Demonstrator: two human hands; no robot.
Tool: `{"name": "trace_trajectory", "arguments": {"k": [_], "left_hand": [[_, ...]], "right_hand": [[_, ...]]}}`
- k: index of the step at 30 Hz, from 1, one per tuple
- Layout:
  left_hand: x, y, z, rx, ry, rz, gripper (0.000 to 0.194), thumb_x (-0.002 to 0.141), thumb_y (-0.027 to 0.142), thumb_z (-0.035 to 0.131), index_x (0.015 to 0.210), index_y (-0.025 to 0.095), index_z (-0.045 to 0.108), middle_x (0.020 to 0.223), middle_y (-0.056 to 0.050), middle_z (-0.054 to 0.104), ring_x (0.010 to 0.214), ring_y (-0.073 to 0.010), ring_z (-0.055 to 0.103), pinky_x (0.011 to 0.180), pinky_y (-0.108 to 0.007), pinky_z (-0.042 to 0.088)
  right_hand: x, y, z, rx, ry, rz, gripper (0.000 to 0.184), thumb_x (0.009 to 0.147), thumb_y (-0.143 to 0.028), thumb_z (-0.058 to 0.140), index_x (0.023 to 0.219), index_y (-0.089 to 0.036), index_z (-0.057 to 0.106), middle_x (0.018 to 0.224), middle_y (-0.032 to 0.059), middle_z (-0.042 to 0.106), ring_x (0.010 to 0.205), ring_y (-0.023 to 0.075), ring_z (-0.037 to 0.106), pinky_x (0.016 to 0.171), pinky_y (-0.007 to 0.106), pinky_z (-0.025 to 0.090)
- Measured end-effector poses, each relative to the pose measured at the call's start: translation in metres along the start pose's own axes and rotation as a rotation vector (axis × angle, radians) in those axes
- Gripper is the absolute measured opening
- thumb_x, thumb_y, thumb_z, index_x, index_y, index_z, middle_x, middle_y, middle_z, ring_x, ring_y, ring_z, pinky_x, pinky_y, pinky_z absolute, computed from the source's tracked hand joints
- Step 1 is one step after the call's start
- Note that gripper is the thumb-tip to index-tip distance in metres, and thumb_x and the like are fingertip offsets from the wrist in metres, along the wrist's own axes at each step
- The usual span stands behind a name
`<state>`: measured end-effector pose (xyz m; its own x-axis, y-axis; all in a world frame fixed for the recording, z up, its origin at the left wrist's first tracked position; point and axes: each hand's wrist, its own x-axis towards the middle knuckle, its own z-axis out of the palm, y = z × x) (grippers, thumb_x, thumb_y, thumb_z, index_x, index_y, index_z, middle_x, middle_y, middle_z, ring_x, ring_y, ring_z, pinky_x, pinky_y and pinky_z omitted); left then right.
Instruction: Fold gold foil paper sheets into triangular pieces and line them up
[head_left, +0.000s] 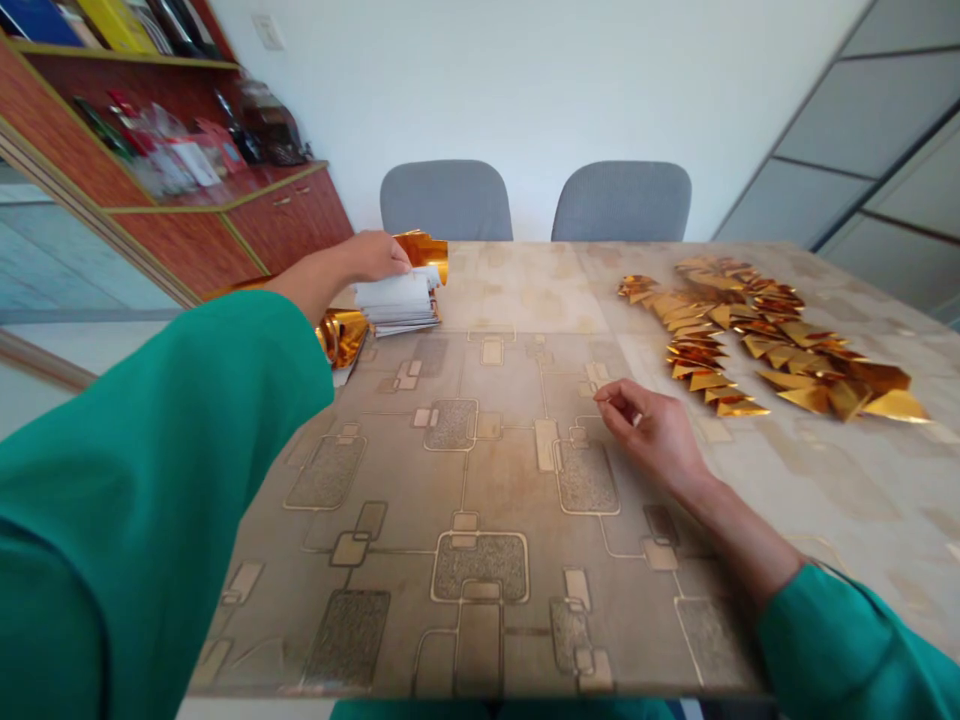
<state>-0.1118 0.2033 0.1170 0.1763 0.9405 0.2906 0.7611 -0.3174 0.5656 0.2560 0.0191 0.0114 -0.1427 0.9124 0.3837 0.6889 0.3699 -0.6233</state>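
My left hand (375, 256) reaches to the far left of the table. Its thumb and fingers pinch the top of a stack of white-backed paper sheets (397, 300); how many sheets are between the fingers cannot be made out. Curled gold foil paper (427, 255) rises just behind that stack, and more gold foil (345, 338) lies beside it under the left forearm. My right hand (651, 425) rests over the table at right of centre, fingers curled with thumb and fingertip together. Nothing that I can name shows in it.
Rows of folded gold paper pieces (705, 340) lie overlapping on the right side of the table (495, 480), which has a patterned cover. Two grey chairs (446, 200) stand at the far edge. A wooden cabinet (292, 215) with bottles and bags is at the back left.
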Motion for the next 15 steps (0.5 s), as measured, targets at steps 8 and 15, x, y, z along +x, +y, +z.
{"name": "trace_trajectory", "arguments": {"k": [8,15], "left_hand": [[0.006,0.002,-0.014,0.359,0.026,-0.051,0.042,0.091,0.036,0.050,0.088,0.000,0.071,0.046,0.009,0.048,0.080,-0.0042,0.057,0.077,-0.016,0.032],[-0.011,0.017,-0.021,0.430,0.115,0.105,0.047,0.090,0.036,0.039,0.105,0.001,0.067,0.074,0.007,0.062,0.096,-0.0085,0.054,0.080,-0.016,0.030]], "right_hand": [[-0.001,-0.004,-0.001,0.038,-0.017,-0.009,0.015,0.088,-0.030,0.053,0.082,-0.020,0.063,0.062,-0.0016,0.061,0.056,0.0137,0.056,0.055,0.025,0.042],[-0.001,-0.006,-0.002,0.036,0.003,-0.033,0.013,0.089,-0.028,0.053,0.084,-0.020,0.063,0.064,-0.0013,0.061,0.057,0.0136,0.056,0.057,0.026,0.043]]}}
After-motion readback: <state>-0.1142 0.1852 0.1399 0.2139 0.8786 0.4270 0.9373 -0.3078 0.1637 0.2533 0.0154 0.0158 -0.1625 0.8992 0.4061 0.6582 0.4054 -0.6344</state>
